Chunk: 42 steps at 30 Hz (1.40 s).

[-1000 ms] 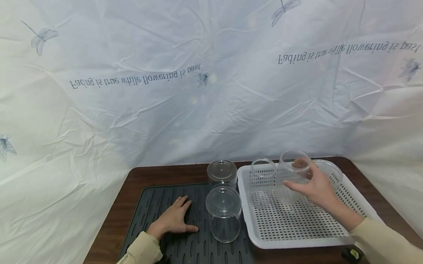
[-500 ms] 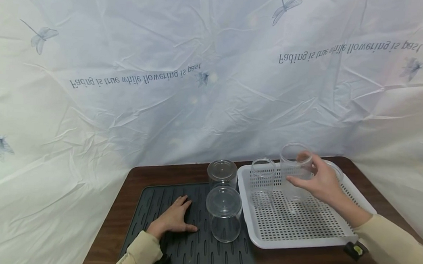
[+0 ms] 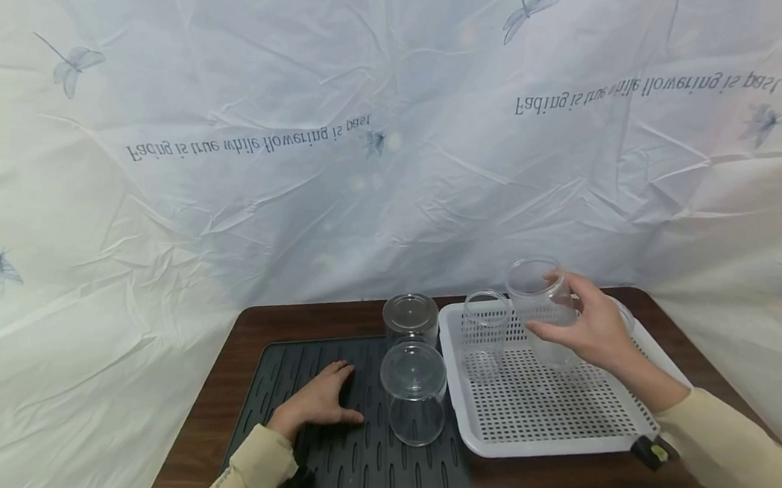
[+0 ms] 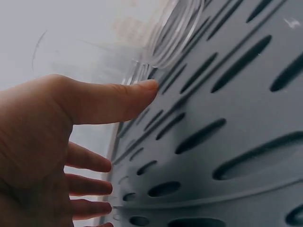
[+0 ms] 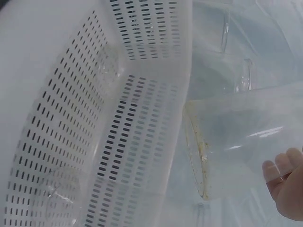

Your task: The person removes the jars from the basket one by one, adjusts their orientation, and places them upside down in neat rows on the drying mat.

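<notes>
My right hand [image 3: 594, 327] grips a clear cylindrical cup [image 3: 539, 305] above the white basket, thumb on the near side and fingers around the far side. The cup leans slightly, its open rim up. In the right wrist view, the held cup [image 5: 236, 146] has yellowish specks around one end. My left hand [image 3: 317, 402] lies low over the dark ridged drying mat [image 3: 350, 469] with fingers spread, holding nothing. To the right of that hand, two clear cups stand upside down on the mat: a nearer cup [image 3: 415, 398] and a farther cup [image 3: 411, 316].
The white perforated basket [image 3: 470, 432] sits right of the mat, on a brown wooden table [image 3: 208, 382]. Another clear cup [image 3: 484, 343] stands in its left part. A clear rim [image 3: 624, 315] shows behind my right hand. A printed white sheet [image 3: 300, 194] hangs behind.
My right hand has raised the cup a little and tilted it, its top now leaning left. The left hand and the cups on the mat have stayed in place.
</notes>
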### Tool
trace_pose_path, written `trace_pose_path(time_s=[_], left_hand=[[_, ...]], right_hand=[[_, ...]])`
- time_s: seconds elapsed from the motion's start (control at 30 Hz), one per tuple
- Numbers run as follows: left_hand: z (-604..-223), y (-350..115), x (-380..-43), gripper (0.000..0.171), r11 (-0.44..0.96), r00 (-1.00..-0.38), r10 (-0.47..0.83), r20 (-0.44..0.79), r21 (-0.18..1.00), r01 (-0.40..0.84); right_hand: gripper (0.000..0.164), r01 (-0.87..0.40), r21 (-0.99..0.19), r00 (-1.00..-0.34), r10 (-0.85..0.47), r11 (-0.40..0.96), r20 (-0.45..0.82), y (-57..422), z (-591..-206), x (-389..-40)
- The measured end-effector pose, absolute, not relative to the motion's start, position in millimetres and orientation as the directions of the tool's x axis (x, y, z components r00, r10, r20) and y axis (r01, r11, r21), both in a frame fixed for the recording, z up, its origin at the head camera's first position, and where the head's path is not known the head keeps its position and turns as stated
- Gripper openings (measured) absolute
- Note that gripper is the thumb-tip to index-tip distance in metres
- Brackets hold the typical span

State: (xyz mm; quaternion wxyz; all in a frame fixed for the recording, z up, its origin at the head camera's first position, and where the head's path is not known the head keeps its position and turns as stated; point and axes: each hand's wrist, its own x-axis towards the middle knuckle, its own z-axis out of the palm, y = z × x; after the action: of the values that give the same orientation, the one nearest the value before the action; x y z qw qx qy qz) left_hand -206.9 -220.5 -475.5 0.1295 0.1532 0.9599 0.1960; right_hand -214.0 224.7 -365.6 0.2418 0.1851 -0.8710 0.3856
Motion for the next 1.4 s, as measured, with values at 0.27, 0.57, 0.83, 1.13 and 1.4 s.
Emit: trace_pose_path(time_s=[0.27, 0.57, 0.83, 1.13, 1.4], left_hand=[[-455, -218, -202, 0.089, 0.864, -0.938, 0.331, -0.102, 0.431, 0.259], [-414, -213, -197, 0.074, 0.853, -0.955, 0.292, 0.051, 0.437, 0.284], [-375, -198, -189, 0.065, 0.790, -0.923, 0.270, 0.274, 0.486, 0.375], [-348, -177, -184, 0.057, 0.614, -0.860, 0.279, 0.427, 0.610, 0.501], [-331, -161, -185, 0.050, 0.495, -0.839, 0.321, 0.440, 0.677, 0.544]], right_hand=[[0.070, -0.534, -0.527, -0.792, -0.173, 0.662, 0.585, 220, -356, -212], [0.076, -0.591, -0.448, -0.746, -0.245, 0.671, 0.619, 212, -338, -215], [0.082, -0.665, -0.380, -0.693, -0.342, 0.643, 0.634, 200, -322, -218], [0.084, -0.704, -0.357, -0.676, -0.424, 0.614, 0.603, 179, -309, -215], [0.086, -0.723, -0.336, -0.664, -0.472, 0.604, 0.580, 162, -303, -213]])
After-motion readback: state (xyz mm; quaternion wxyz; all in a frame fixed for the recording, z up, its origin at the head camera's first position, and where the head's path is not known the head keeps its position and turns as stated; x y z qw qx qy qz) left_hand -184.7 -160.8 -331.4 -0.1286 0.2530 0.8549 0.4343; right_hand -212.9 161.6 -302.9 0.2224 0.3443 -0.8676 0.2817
